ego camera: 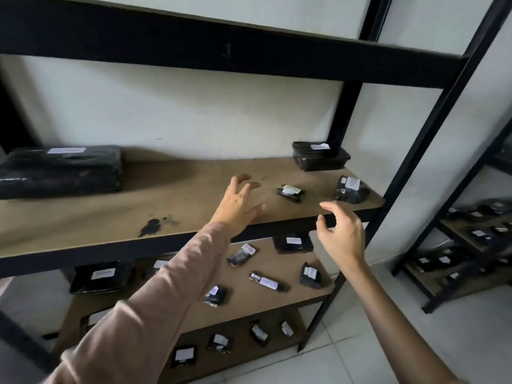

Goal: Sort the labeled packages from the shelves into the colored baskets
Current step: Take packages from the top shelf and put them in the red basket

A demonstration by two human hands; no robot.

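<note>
Black wrapped packages with white labels lie on a dark metal shelf unit with brown boards (83, 217). On the upper board a small package (291, 192) lies just right of my left hand (238, 206), which hovers over the board with fingers spread and holds nothing. My right hand (340, 234) is in front of the shelf edge, fingers loosely curved, empty. A crumpled package (350, 189) sits beyond it near the right end. A box-shaped package (320, 156) stands at the back right, and a large flat one (61, 171) at the left.
Lower boards hold several more labeled packages, such as a long one (267, 282) and a flat one (293, 244). A second shelf unit (471, 245) with packages stands at the right. White tiled floor (401, 342) lies below. No baskets are in view.
</note>
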